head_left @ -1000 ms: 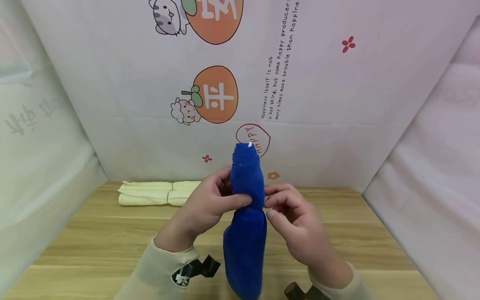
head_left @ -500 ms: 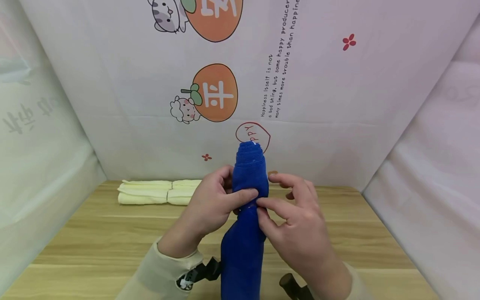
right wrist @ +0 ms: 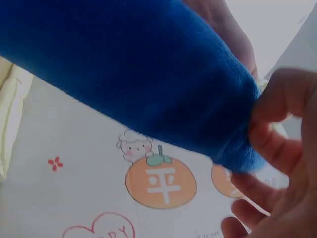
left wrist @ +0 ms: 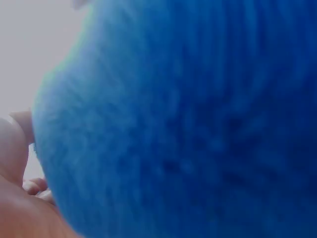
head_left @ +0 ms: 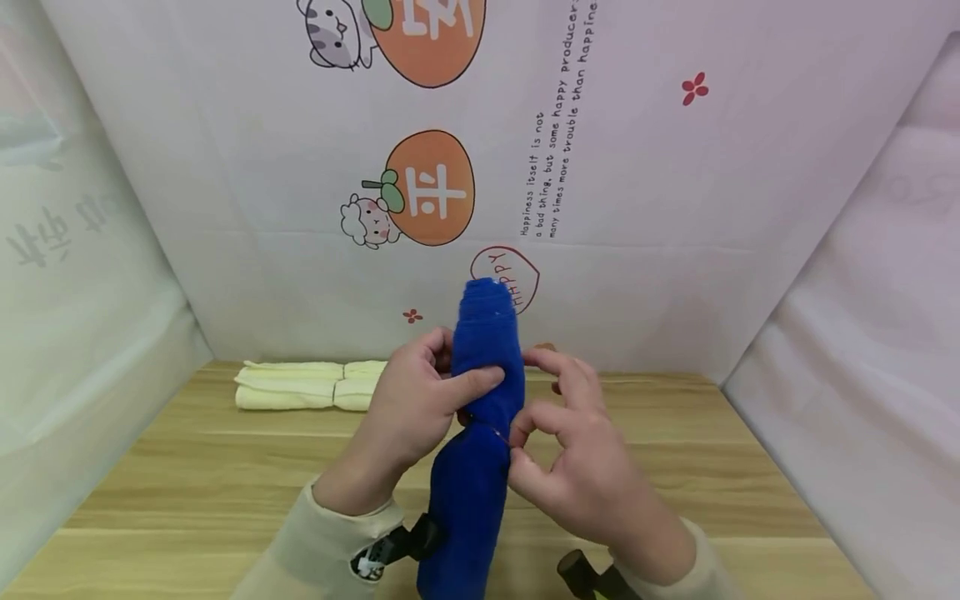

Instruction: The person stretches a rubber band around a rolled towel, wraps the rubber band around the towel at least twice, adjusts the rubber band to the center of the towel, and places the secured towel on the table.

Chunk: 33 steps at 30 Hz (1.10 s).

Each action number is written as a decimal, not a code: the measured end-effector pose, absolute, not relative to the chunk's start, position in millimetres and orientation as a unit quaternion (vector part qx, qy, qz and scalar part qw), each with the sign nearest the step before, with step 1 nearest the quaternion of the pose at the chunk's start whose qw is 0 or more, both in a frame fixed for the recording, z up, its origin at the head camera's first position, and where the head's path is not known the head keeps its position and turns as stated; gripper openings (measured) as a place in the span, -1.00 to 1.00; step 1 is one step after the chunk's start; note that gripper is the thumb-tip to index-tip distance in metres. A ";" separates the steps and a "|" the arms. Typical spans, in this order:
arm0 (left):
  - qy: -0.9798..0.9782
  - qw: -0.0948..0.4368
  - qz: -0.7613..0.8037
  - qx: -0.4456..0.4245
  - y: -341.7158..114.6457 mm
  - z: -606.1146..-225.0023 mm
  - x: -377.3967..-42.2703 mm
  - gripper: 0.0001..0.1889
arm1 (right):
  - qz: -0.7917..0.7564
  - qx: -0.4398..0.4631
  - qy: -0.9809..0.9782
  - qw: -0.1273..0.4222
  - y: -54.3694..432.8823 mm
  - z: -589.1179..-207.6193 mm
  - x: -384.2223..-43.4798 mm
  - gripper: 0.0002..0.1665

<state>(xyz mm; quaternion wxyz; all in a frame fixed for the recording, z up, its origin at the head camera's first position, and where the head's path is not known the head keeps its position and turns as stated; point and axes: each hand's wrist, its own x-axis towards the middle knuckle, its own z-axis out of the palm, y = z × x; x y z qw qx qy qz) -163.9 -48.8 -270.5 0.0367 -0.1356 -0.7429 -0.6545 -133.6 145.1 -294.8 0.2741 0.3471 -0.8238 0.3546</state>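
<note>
A rolled blue towel (head_left: 468,508) stands nearly upright in the middle of the head view, narrowed at a waist above its middle. My left hand (head_left: 412,408) grips it just above that waist, thumb across the front and fingers behind. A thin rubber band (head_left: 498,433) runs round the waist. My right hand (head_left: 588,458) pinches this band between thumb and index finger at the towel's right side, pulling it slightly out. The blue towel (left wrist: 173,124) fills most of the left wrist view. In the right wrist view, the right hand's fingers (right wrist: 285,99) meet the towel's narrowed part.
Pale yellow rolled towel (head_left: 288,387), tied round its middle, lies on the wooden table (head_left: 187,492) at the back left, partly behind the left hand. A white printed backdrop (head_left: 637,208) rises behind the table, with white cloth walls (head_left: 862,333) at the sides.
The right thumb and index finger have come to the waist and now draw the rubber band out from it. The towel's lower end has swung left.
</note>
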 end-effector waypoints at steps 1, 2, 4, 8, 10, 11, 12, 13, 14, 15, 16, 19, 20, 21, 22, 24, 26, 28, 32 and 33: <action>-0.739 0.043 -0.660 -0.130 -49.9 -270.1 -164.1 -0.64 | 0.356 0.350 -0.825 0.265 146.0 -295.8 -133.2 -0.66; -0.735 0.046 -0.665 -0.127 -51.1 -270.0 -164.4 -0.63 | 0.357 0.352 -0.825 0.259 146.7 -296.6 -133.2 -0.66; -0.726 0.043 -0.673 -0.134 -53.4 -271.4 -165.2 -0.61 | 0.373 0.355 -0.821 0.245 147.4 -298.3 -133.9 -0.68; -0.673 -0.003 -0.708 -0.213 -59.8 -279.3 -170.3 -0.57 | 0.449 0.349 -0.791 0.224 147.5 -303.2 -138.9 -0.71; -0.630 -0.038 -0.726 -0.275 -63.9 -283.7 -174.2 -0.56 | 0.511 0.353 -0.757 0.200 148.8 -306.1 -141.6 -0.73; -0.612 -0.059 -0.728 -0.303 -66.3 -285.8 -176.2 -0.54 | 0.542 0.361 -0.736 0.186 149.6 -307.5 -143.3 -0.74; -0.601 -0.079 -0.726 -0.325 -68.2 -287.4 -177.7 -0.52 | 0.572 0.368 -0.714 0.165 150.5 -308.6 -144.7 -0.76; -0.594 -0.095 -0.720 -0.346 -69.5 -288.2 -178.9 -0.49 | 0.597 0.379 -0.693 0.141 151.2 -309.4 -146.1 -0.78; -0.598 -0.105 -0.710 -0.357 -70.4 -288.8 -179.6 -0.47 | 0.616 0.386 -0.677 0.115 151.7 -310.1 -147.3 -0.80; -0.610 -0.108 -0.698 -0.360 -70.9 -289.2 -179.8 -0.45 | 0.627 0.390 -0.668 0.096 152.1 -310.4 -148.4 -0.82; -0.626 -0.107 -0.686 -0.355 -71.0 -289.3 -179.6 -0.44 | 0.632 0.391 -0.664 0.083 152.2 -310.7 -149.1 -0.83; -0.668 -0.075 -0.668 -0.319 -68.5 -288.4 -178.2 -0.47 | 0.611 0.376 -0.688 0.112 150.6 -310.5 -149.2 -0.82; -0.681 -0.060 -0.665 -0.300 -67.6 -288.1 -178.0 -0.50 | 0.599 0.366 -0.699 0.139 149.7 -310.5 -148.5 -0.81; -0.693 -0.047 -0.662 -0.282 -66.6 -287.8 -177.9 -0.53 | 0.586 0.358 -0.707 0.171 148.6 -310.2 -147.8 -0.78; -0.703 -0.036 -0.659 -0.266 -65.8 -287.6 -178.1 -0.54 | 0.576 0.348 -0.712 0.200 147.5 -309.8 -147.1 -0.76; -0.716 -0.023 -0.654 -0.242 -63.9 -287.1 -178.2 -0.57 | 0.553 0.338 -0.718 0.255 145.6 -308.5 -146.1 -0.72; -0.721 -0.016 -0.653 -0.232 -62.6 -287.4 -178.6 -0.60 | 0.523 0.338 -0.722 0.301 144.0 -306.8 -145.9 -0.71; -0.723 -0.014 -0.652 -0.228 -61.2 -287.6 -178.8 -0.62 | 0.487 0.338 -0.733 0.334 142.8 -304.6 -145.9 -0.72; -0.736 -0.002 -0.639 -0.224 -57.8 -286.1 -176.9 -0.64 | 0.409 0.340 -0.756 0.380 140.7 -300.5 -146.2 -0.76; -0.741 0.001 -0.635 -0.219 -56.9 -285.4 -176.2 -0.65 | 0.396 0.340 -0.761 0.386 140.2 -299.6 -145.9 -0.78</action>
